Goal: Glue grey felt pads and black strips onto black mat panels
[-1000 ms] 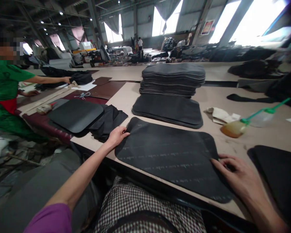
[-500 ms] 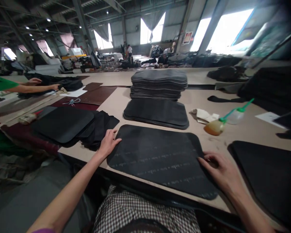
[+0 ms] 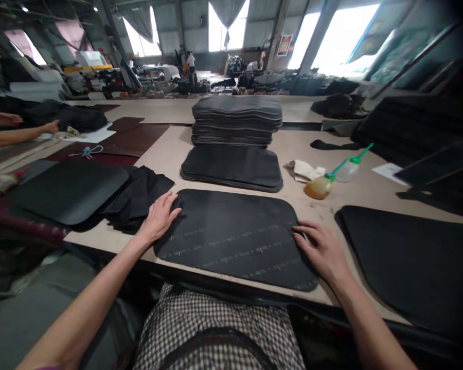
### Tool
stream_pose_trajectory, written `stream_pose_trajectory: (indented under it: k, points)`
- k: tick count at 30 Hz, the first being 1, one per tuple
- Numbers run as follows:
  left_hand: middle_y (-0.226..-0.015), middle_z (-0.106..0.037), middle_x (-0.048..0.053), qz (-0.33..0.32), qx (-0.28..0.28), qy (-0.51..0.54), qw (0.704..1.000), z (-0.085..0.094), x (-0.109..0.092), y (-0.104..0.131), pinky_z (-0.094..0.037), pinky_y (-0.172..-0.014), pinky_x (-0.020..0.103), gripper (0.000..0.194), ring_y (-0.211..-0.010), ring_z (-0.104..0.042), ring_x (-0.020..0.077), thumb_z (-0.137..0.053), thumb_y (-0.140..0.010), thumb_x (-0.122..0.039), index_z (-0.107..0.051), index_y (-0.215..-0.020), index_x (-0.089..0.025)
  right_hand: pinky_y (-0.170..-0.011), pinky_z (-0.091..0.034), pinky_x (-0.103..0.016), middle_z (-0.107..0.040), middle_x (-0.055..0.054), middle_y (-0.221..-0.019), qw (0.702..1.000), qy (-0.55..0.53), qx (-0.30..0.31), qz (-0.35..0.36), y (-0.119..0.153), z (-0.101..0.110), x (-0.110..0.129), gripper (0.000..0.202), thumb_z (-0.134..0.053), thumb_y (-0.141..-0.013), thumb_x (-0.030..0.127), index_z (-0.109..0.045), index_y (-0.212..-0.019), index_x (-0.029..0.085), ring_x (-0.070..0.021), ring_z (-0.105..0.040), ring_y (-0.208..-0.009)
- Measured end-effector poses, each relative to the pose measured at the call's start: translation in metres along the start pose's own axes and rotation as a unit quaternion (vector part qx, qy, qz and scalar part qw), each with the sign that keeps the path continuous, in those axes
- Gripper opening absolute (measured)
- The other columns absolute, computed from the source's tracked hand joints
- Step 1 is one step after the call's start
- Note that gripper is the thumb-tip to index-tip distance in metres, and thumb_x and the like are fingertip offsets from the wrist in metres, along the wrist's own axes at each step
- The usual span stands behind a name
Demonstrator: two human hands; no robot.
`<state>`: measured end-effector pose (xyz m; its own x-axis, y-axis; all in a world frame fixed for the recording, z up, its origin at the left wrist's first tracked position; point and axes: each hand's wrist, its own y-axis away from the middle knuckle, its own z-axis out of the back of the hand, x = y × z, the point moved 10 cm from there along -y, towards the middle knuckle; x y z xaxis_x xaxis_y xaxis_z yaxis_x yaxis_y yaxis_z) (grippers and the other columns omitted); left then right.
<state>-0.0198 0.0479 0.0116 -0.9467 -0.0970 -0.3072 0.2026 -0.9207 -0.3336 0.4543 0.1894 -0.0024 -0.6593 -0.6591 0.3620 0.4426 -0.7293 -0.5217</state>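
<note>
A flat dark panel [image 3: 231, 234] with rounded corners and faint printed lines of lettering lies in front of me at the table's near edge. My left hand [image 3: 161, 215] touches its left edge, fingers stretched out and the thumb apart. At the opposite side, my right hand [image 3: 318, 246] has its fingertips on the right edge, with fingers and thumb spread and slightly bent. Just beyond the panel is a low stack of similar black panels [image 3: 231, 167]. A taller stack of grey-black pieces [image 3: 237, 115] stands behind that one.
Two squeeze bottles, one with amber liquid [image 3: 318, 188] and one pale [image 3: 348, 169], are right of the stacks beside a whitish cloth [image 3: 304, 170]. More black panels [image 3: 416, 262] lie right; others [image 3: 77, 190] and crumpled black fabric [image 3: 139, 198] lie left. A co-worker's hands [image 3: 50, 126] handle dark material.
My view has turned slightly, so the table's contents appear further left and higher. Both hands stay at the panel's sides; the right has slid a little toward its far corner.
</note>
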Motion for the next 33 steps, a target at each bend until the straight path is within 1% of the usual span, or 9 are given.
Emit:
stream_pose_trajectory:
  k: [2, 4, 6, 8, 12, 21, 24, 28, 33]
  points:
    - [-0.167, -0.026, 0.013, -0.007, 0.052, -0.032, 0.998, -0.010, 0.001, -0.007, -0.031, -0.119, 0.054, 0.060, -0.152, -0.027, 0.0295, -0.038, -0.102, -0.053, -0.032, -0.156, -0.026, -0.100, -0.047, -0.048, -0.069, -0.009, -0.117, 1.000, -0.003, 0.002, -0.004, 0.000, 0.000, 0.000, 0.031, -0.054, -0.095, 0.049, -0.073, -0.103, 0.026, -0.0282, -0.064, -0.111]
    - [-0.170, -0.018, 0.013, -0.003, 0.096, -0.060, 0.994, -0.019, 0.003, -0.011, -0.028, -0.119, 0.055, 0.065, -0.155, -0.020, 0.0285, -0.029, -0.103, -0.057, -0.025, -0.159, -0.024, -0.099, -0.047, -0.048, -0.070, -0.008, -0.117, 1.000, -0.005, 0.001, -0.002, 0.000, 0.000, 0.001, 0.030, -0.054, -0.095, 0.049, -0.073, -0.103, 0.026, -0.0281, -0.064, -0.110]
    - [-0.170, -0.019, 0.013, -0.006, 0.121, -0.090, 0.989, -0.027, 0.002, -0.013, -0.027, -0.120, 0.053, 0.067, -0.156, -0.018, 0.0269, -0.024, -0.103, -0.059, -0.025, -0.160, -0.022, -0.098, -0.048, -0.047, -0.070, -0.008, -0.116, 1.000, -0.006, 0.000, -0.001, 0.000, 0.001, 0.003, 0.030, -0.054, -0.096, 0.049, -0.072, -0.102, 0.026, -0.0285, -0.064, -0.109]
    - [-0.169, -0.022, 0.012, -0.020, 0.132, -0.122, 0.984, -0.033, -0.001, -0.012, -0.024, -0.121, 0.051, 0.068, -0.156, -0.020, 0.0250, -0.022, -0.103, -0.060, -0.028, -0.159, -0.023, -0.096, -0.048, -0.047, -0.070, -0.008, -0.116, 1.000, -0.007, 0.001, -0.005, 0.000, 0.002, 0.003, 0.030, -0.055, -0.096, 0.049, -0.072, -0.103, 0.026, -0.0288, -0.064, -0.108]
    - [-0.168, -0.025, 0.011, -0.030, 0.137, -0.162, 0.977, -0.039, -0.004, -0.009, -0.023, -0.121, 0.051, 0.069, -0.155, -0.023, 0.0243, -0.020, -0.102, -0.062, -0.031, -0.158, -0.023, -0.096, -0.048, -0.047, -0.070, -0.007, -0.116, 1.000, -0.011, 0.008, -0.014, 0.001, 0.001, 0.001, 0.030, -0.055, -0.096, 0.050, -0.072, -0.105, 0.026, -0.0288, -0.064, -0.109]
    - [-0.168, -0.021, 0.012, -0.032, 0.147, -0.171, 0.974, -0.039, -0.009, -0.007, -0.020, -0.123, 0.051, 0.082, -0.156, -0.020, 0.0269, -0.023, -0.097, -0.073, -0.028, -0.160, -0.021, -0.099, -0.049, -0.047, -0.069, -0.006, -0.119, 0.999, -0.027, 0.005, -0.028, 0.003, -0.001, -0.005, 0.028, -0.056, -0.096, 0.050, -0.071, -0.104, 0.029, -0.0281, -0.063, -0.109]
    - [-0.168, -0.022, 0.012, -0.026, 0.136, -0.176, 0.975, -0.040, -0.009, -0.006, -0.021, -0.122, 0.052, 0.083, -0.156, -0.020, 0.0275, -0.023, -0.096, -0.073, -0.028, -0.160, -0.021, -0.100, -0.049, -0.047, -0.068, -0.006, -0.119, 0.999, -0.025, 0.001, -0.026, 0.004, -0.001, -0.005, 0.027, -0.056, -0.096, 0.050, -0.071, -0.105, 0.029, -0.0281, -0.063, -0.110]
    - [-0.168, -0.023, 0.011, -0.020, 0.112, -0.178, 0.977, -0.041, -0.006, -0.006, -0.023, -0.121, 0.054, 0.078, -0.155, -0.022, 0.0277, -0.023, -0.098, -0.071, -0.029, -0.159, -0.024, -0.099, -0.049, -0.048, -0.068, -0.006, -0.119, 0.999, -0.022, 0.003, -0.024, 0.004, -0.002, -0.008, 0.027, -0.055, -0.097, 0.050, -0.071, -0.105, 0.029, -0.0285, -0.062, -0.111]
    - [-0.167, -0.027, 0.011, -0.029, 0.098, -0.184, 0.978, -0.039, -0.008, -0.006, -0.025, -0.120, 0.051, 0.075, -0.154, -0.025, 0.0267, -0.022, -0.099, -0.069, -0.033, -0.158, -0.023, -0.099, -0.048, -0.048, -0.068, -0.006, -0.120, 1.000, -0.020, 0.007, -0.019, 0.004, -0.003, -0.007, 0.028, -0.055, -0.097, 0.050, -0.070, -0.106, 0.029, -0.0284, -0.062, -0.111]
